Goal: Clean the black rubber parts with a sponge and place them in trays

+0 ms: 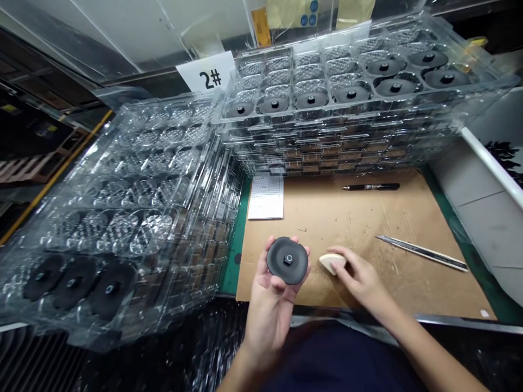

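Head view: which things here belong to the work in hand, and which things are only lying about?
Likely part of the work:
black disc, held in the left hand
cream pad, held in the right hand
back tray stack, with similar discs on top

Apparently just lying about:
black pen
utility knife
paper slip

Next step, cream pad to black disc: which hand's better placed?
Right hand, I'd judge: it holds the cream pad just right of the black disc, while the left hand is occupied holding that disc.
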The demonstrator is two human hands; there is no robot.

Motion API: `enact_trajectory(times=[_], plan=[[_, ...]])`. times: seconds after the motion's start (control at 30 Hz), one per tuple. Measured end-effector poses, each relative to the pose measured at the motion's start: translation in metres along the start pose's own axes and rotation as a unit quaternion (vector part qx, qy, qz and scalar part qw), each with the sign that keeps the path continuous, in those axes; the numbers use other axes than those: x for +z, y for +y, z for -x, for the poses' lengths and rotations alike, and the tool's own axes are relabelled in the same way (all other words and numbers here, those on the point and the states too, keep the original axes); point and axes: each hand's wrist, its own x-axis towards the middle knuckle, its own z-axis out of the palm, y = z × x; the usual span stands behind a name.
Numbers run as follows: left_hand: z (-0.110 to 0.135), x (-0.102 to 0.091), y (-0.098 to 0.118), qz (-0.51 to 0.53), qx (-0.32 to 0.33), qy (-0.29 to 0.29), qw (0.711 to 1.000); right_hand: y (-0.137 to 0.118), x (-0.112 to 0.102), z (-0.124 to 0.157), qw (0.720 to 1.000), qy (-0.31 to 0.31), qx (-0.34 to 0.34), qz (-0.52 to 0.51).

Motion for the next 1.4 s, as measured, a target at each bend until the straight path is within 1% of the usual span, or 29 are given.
enact_trajectory(times=[0.07, 0.1, 0.13, 0.23, 0.3, 0.43, 0.53, 0.6, 0.67, 0.7, 0.83, 0.87, 0.97, 1.0, 1.1, 1.13, 1.2, 1.27, 1.4], plan=[[0.000, 0.000, -0.001, -0.005, 0.008, -0.002, 1.000, -0.025, -0.015, -0.006, 0.999, 0.019, -0.003, -0.026], [0.000, 0.001, -0.001, -0.010, 0.012, -0.002, 1.000, -0.039, -0.022, -0.008, 0.999, 0.026, -0.023, -0.041], [0.000, 0.002, -0.002, -0.015, 0.019, -0.003, 1.000, -0.052, -0.027, -0.010, 0.997, 0.030, -0.057, -0.050], [0.002, 0.005, -0.005, -0.021, 0.025, -0.001, 0.999, -0.084, -0.031, -0.012, 0.985, 0.018, -0.164, -0.049], [0.004, 0.006, -0.006, -0.024, 0.027, 0.002, 0.999, -0.093, -0.029, -0.012, 0.981, 0.004, -0.189, -0.041], [0.008, 0.005, -0.006, -0.042, 0.052, 0.021, 0.998, -0.094, -0.027, -0.010, 0.981, 0.020, -0.194, -0.015], [0.010, 0.005, -0.004, -0.037, 0.039, 0.008, 0.999, -0.095, -0.028, -0.011, 0.980, -0.007, -0.197, -0.037], [0.010, 0.005, -0.003, -0.043, 0.055, 0.000, 0.998, -0.096, -0.028, -0.014, 0.980, -0.016, -0.194, -0.043], [0.009, 0.005, -0.002, -0.052, 0.077, 0.001, 0.996, -0.098, -0.027, -0.015, 0.982, 0.004, -0.187, -0.033], [0.009, 0.005, -0.002, -0.053, 0.077, 0.004, 0.996, -0.098, -0.027, -0.016, 0.983, 0.009, -0.182, -0.034], [0.009, 0.003, -0.002, -0.050, 0.056, 0.002, 0.997, -0.097, -0.026, -0.016, 0.983, -0.035, -0.167, -0.063], [0.009, 0.002, -0.003, -0.055, 0.063, 0.002, 0.996, -0.097, -0.025, -0.016, 0.984, -0.034, -0.162, -0.058], [0.009, 0.000, -0.002, -0.069, 0.087, 0.017, 0.994, -0.095, -0.023, -0.017, 0.987, 0.005, -0.154, -0.037], [0.008, 0.000, -0.002, -0.070, 0.082, 0.019, 0.994, -0.095, -0.023, -0.017, 0.987, 0.005, -0.155, -0.042], [0.008, -0.003, -0.001, -0.067, 0.058, 0.015, 0.996, -0.095, -0.020, -0.017, 0.984, -0.042, -0.162, -0.065], [0.008, -0.004, 0.000, -0.069, 0.059, 0.015, 0.996, -0.094, -0.019, -0.018, 0.983, -0.046, -0.164, -0.064], [0.008, -0.005, 0.000, -0.074, 0.070, 0.023, 0.995, -0.093, -0.019, -0.018, 0.984, -0.028, -0.166, -0.048], [0.009, -0.006, 0.000, -0.070, 0.067, 0.030, 0.995, -0.093, -0.018, -0.018, 0.985, -0.014, -0.167, -0.041], [0.009, -0.005, 0.002, -0.056, 0.040, 0.035, 0.997, -0.092, -0.016, -0.023, 0.981, -0.036, -0.186, -0.051]])
